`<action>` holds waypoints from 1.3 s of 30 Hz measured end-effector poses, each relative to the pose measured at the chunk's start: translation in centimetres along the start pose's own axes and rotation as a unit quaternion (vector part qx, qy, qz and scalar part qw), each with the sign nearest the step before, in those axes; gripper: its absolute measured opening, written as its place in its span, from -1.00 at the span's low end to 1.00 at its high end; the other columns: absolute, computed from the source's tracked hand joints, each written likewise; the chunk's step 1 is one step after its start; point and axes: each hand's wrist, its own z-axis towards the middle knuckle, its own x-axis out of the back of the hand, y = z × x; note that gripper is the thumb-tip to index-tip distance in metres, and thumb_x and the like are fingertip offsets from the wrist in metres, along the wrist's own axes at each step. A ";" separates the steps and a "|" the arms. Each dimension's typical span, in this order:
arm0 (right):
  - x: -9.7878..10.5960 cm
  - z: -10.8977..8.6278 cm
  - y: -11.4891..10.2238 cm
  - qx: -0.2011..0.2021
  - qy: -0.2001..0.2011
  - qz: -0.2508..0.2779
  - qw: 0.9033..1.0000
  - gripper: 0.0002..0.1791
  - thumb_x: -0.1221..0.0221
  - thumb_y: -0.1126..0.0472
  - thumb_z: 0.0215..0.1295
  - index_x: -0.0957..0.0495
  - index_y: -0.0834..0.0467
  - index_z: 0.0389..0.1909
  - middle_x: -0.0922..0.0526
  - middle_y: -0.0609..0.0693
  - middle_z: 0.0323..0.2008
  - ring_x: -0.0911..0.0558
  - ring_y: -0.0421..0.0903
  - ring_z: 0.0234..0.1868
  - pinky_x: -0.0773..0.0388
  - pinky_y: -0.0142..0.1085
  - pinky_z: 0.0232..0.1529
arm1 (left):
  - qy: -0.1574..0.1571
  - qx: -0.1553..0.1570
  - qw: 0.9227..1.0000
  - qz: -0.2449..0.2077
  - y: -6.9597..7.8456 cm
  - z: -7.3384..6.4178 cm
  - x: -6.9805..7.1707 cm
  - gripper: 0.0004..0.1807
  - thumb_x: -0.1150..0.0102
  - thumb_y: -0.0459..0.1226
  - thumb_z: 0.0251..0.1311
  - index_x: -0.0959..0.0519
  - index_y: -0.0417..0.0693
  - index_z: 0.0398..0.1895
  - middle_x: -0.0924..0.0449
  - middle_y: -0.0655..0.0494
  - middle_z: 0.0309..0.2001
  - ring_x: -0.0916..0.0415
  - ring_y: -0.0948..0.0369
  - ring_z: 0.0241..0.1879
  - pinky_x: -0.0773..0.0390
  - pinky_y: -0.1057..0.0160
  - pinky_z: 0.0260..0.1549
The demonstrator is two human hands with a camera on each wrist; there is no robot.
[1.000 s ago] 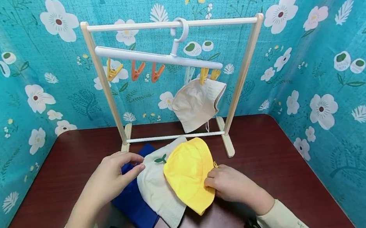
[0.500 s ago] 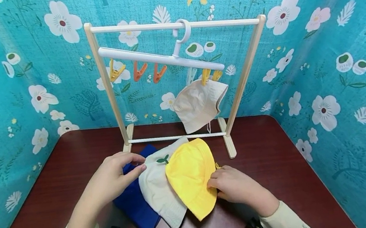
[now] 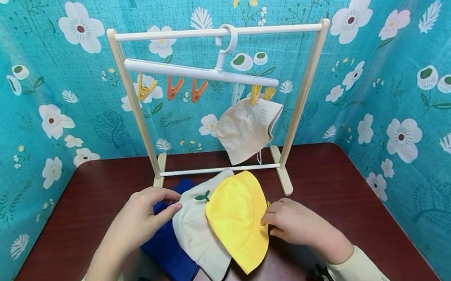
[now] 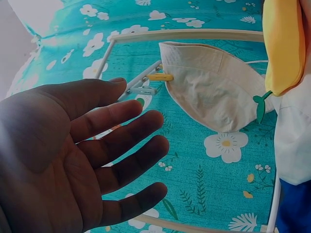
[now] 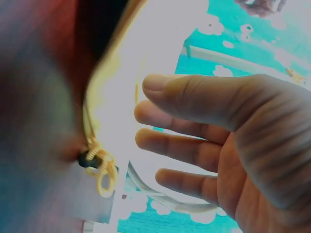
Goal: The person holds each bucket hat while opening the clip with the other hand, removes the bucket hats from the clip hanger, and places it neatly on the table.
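On the tabletop (image 3: 99,191) before the wooden rack (image 3: 200,33), we have the yellow bucket hat (image 3: 237,221) overlapping the grey hat (image 3: 196,225); our left hand (image 3: 145,218) and right hand (image 3: 293,221) lie relaxed, gripping nothing. Probably we should pinch only the yellow brim (image 3: 256,199).

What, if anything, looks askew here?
The white hanger tilts on its rack, right end lower in the head view. The cream hat is clipped near that end, probably weighing it down.

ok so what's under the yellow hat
Part of the pale grey hat lies under the yellow hat; the overlapped section, and anything else beneath, is hidden.
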 end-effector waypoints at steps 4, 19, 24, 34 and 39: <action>0.9 0.0 0.4 -0.014 0.012 -0.001 1.000 -0.73 -0.54 0.24 0.01 -0.73 0.01 -0.24 -0.64 -0.18 -0.35 -0.61 -0.18 -0.26 -0.59 -0.16 -0.10 | 0.000 -0.001 1.000 -0.002 0.0 0.0 -0.1 -0.85 -0.37 -0.16 0.32 -0.74 0.15 -0.08 -0.71 0.31 -0.18 -0.61 0.30 -0.13 -0.68 0.15 -0.10; 3.4 -0.6 1.5 -0.050 0.060 0.007 0.997 -0.70 -0.55 0.13 0.07 -0.73 -0.04 -0.17 -0.71 -0.18 -0.26 -0.66 -0.19 -0.19 -0.61 -0.16 -0.03 | -0.004 0.004 1.000 -0.001 -0.1 0.0 -0.3 -0.85 -0.36 -0.16 0.32 -0.74 0.16 -0.08 -0.70 0.31 -0.20 -0.61 0.24 -0.16 -0.68 0.17 -0.15; 3.7 -0.9 2.0 -0.095 0.069 0.002 0.993 -0.71 -0.53 0.09 0.10 -0.74 -0.08 -0.13 -0.75 -0.20 -0.22 -0.67 -0.20 -0.16 -0.62 -0.16 -0.02 | -0.003 -0.004 1.000 0.009 -0.2 0.2 -0.6 -0.85 -0.36 -0.15 0.32 -0.74 0.17 -0.08 -0.69 0.35 -0.22 -0.58 0.32 -0.19 -0.66 0.19 -0.17; 4.4 -1.2 2.4 -0.184 0.097 0.003 0.978 -0.64 -0.51 -0.02 0.14 -0.74 -0.01 -0.07 -0.76 -0.11 -0.18 -0.72 -0.13 -0.16 -0.68 -0.11 -0.07 | -0.006 0.003 1.000 0.005 -0.2 0.2 -1.2 -0.78 -0.35 -0.09 0.33 -0.74 0.15 -0.01 -0.73 0.27 -0.10 -0.64 0.21 -0.04 -0.69 0.09 -0.05; 4.4 -1.3 2.6 -0.207 0.105 0.014 0.972 -0.64 -0.50 -0.01 0.15 -0.74 -0.01 -0.06 -0.77 -0.10 -0.17 -0.71 -0.15 -0.20 -0.69 -0.12 -0.14 | 0.014 0.011 1.000 -0.010 0.2 0.3 -1.4 -0.77 -0.35 -0.10 0.33 -0.73 0.13 0.00 -0.74 0.25 -0.06 -0.64 0.19 0.01 -0.67 0.02 0.00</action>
